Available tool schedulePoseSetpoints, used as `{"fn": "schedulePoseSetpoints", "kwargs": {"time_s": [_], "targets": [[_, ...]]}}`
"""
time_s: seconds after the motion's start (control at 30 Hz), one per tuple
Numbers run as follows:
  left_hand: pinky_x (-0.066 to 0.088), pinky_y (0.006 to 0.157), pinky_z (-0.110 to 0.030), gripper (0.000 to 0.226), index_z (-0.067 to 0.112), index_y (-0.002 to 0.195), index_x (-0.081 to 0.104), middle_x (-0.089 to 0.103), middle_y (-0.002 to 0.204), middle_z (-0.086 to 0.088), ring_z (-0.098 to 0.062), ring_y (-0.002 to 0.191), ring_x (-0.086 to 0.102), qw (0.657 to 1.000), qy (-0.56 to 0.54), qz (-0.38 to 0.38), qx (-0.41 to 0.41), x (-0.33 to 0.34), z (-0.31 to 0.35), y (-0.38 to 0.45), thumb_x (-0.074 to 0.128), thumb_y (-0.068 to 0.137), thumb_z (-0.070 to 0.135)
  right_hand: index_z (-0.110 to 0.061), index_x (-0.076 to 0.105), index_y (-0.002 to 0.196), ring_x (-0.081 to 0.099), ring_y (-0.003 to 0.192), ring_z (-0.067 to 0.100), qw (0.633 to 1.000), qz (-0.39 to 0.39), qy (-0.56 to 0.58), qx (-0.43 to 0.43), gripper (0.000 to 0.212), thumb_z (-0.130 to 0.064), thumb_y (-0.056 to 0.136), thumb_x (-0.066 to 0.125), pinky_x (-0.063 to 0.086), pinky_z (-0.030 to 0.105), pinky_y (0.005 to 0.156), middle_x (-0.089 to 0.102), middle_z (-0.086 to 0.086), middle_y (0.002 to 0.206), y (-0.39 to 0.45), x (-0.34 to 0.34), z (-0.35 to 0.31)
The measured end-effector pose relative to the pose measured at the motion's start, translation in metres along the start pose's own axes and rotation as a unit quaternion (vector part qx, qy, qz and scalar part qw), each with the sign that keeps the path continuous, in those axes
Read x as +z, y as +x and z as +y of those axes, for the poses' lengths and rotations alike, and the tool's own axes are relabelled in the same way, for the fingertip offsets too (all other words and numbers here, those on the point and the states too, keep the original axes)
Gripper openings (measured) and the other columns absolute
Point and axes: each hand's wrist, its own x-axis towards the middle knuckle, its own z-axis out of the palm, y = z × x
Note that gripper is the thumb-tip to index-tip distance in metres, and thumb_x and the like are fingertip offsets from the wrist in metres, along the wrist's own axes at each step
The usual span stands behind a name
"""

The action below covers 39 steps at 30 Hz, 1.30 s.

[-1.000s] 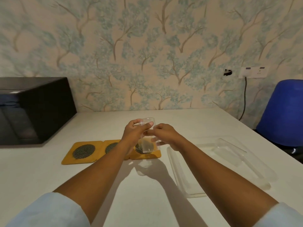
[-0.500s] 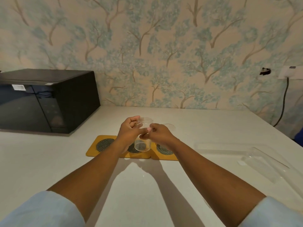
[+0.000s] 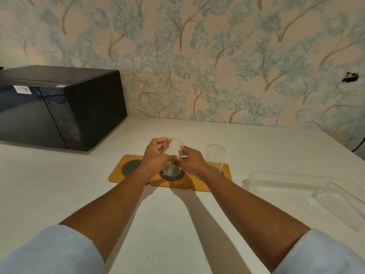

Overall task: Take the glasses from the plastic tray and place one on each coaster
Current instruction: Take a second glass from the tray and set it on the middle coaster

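Note:
Three yellow coasters with dark mesh centres lie in a row on the white table. A clear glass (image 3: pixel 173 155) stands upright over the middle coaster (image 3: pixel 178 177), its base at or just above the mesh. My left hand (image 3: pixel 156 153) grips its left side and my right hand (image 3: pixel 190 160) its right side. A second clear glass (image 3: pixel 215 156) stands upright on the right coaster (image 3: pixel 226 171), free of my hands. The left coaster (image 3: pixel 128 168) carries nothing. The clear plastic tray (image 3: pixel 280 183) lies to the right, with one more glass (image 3: pixel 339 202) lying on its side in it.
A black microwave (image 3: pixel 59 107) stands at the back left on the table. The wallpapered wall (image 3: pixel 197 66) runs behind the table. A dark cable (image 3: pixel 359 144) hangs at the far right edge.
Both hands carried the glass leftward and down from the right coaster to the middle one. A glass now stands alone on the right coaster. The view turned left, so the blue chair left the picture.

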Motion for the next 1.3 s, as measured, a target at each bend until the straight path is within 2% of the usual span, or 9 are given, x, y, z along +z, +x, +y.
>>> {"fn": "schedulePoseSetpoints", "kwargs": {"time_s": [0.17,0.3,0.43,0.53,0.8,0.93,1.07,1.2,1.3], "targets": [[0.051,0.091,-0.026,0.083,0.017,0.134,0.048,0.061,0.119,0.013,-0.016,0.125,0.053,1.000,0.000,-0.003,-0.014,0.000,-0.012,0.008,0.090,0.064,0.003,-0.008,0.059,0.124,0.063,0.104,0.030,1.000,0.003,-0.010,0.006,0.051,-0.017,0.077,0.078,0.054,0.047,0.091,0.067,0.012,0.117,0.009,0.008,0.008],[0.050,0.081,-0.017,0.081,0.018,0.134,0.047,0.060,0.122,0.011,-0.016,0.128,0.051,1.000,0.001,-0.006,-0.018,-0.001,-0.020,0.014,0.089,0.066,0.002,-0.005,0.060,0.120,0.063,0.104,0.030,1.000,0.005,-0.022,0.008,0.049,-0.018,0.077,0.078,0.053,0.048,0.091,0.067,0.013,0.116,0.013,0.011,0.012],[0.051,0.098,-0.032,0.082,0.017,0.134,0.047,0.060,0.130,0.006,-0.017,0.128,0.052,1.000,0.007,0.001,-0.025,-0.003,-0.026,0.017,0.089,0.065,0.002,-0.004,0.061,0.115,0.064,0.102,0.031,0.999,0.004,-0.035,0.012,0.044,-0.020,0.077,0.078,0.053,0.049,0.089,0.068,0.014,0.113,0.016,0.014,0.013],[0.050,0.100,-0.033,0.084,0.016,0.137,0.046,0.056,0.141,0.001,-0.016,0.128,0.051,1.000,0.001,0.004,-0.023,-0.004,-0.029,0.016,0.089,0.066,0.002,-0.003,0.059,0.102,0.064,0.098,0.034,0.999,0.010,-0.050,0.006,0.033,-0.021,0.079,0.076,0.052,0.046,0.083,0.068,0.015,0.109,0.016,0.018,0.015],[0.040,0.112,-0.042,0.089,0.017,0.143,0.044,0.047,0.150,-0.006,-0.023,0.140,0.041,0.999,0.041,-0.002,0.008,0.009,-0.010,0.014,0.088,0.067,0.002,-0.002,0.051,0.128,0.061,0.111,0.033,0.997,0.035,-0.075,-0.004,0.056,-0.021,0.081,0.074,0.055,0.042,0.087,0.063,0.016,0.124,0.005,0.003,0.007],[0.037,0.110,-0.036,0.092,0.025,0.145,0.042,0.043,0.153,-0.002,-0.020,0.142,0.037,0.994,0.094,0.005,0.052,0.028,0.005,0.003,0.091,0.067,0.019,0.001,0.047,0.132,0.059,0.115,0.032,0.994,0.083,-0.072,0.005,0.068,-0.022,0.077,0.079,0.049,0.034,0.083,0.060,0.018,0.129,-0.009,-0.023,0.009],[0.035,0.101,-0.029,0.081,0.034,0.144,0.042,0.040,0.156,0.001,-0.021,0.144,0.035,0.988,0.108,0.056,0.092,0.030,0.009,0.006,0.084,0.075,0.037,-0.002,0.038,0.142,0.056,0.122,0.028,0.993,0.092,-0.069,-0.005,0.077,-0.024,0.079,0.077,0.050,0.037,0.095,0.053,0.015,0.139,-0.005,-0.028,0.007],[0.032,0.103,-0.026,0.071,0.036,0.144,0.040,0.039,0.157,0.003,-0.020,0.145,0.033,0.983,0.111,0.050,0.137,0.034,0.016,0.004,0.074,0.083,0.044,-0.006,0.048,0.135,0.061,0.102,0.017,0.986,0.159,-0.017,-0.056,0.062,-0.026,0.082,0.074,0.047,0.026,0.076,0.060,0.009,0.127,-0.004,-0.031,-0.001],[0.031,0.103,-0.025,0.062,0.037,0.143,0.042,0.041,0.155,0.004,-0.017,0.144,0.035,0.982,0.109,0.044,0.149,0.040,0.018,0.002,0.067,0.087,0.047,-0.009,0.052,0.130,0.059,0.093,0.011,0.978,0.193,0.006,-0.079,0.051,-0.025,0.085,0.071,0.044,0.018,0.070,0.062,0.005,0.121,-0.007,-0.037,-0.007]]}}
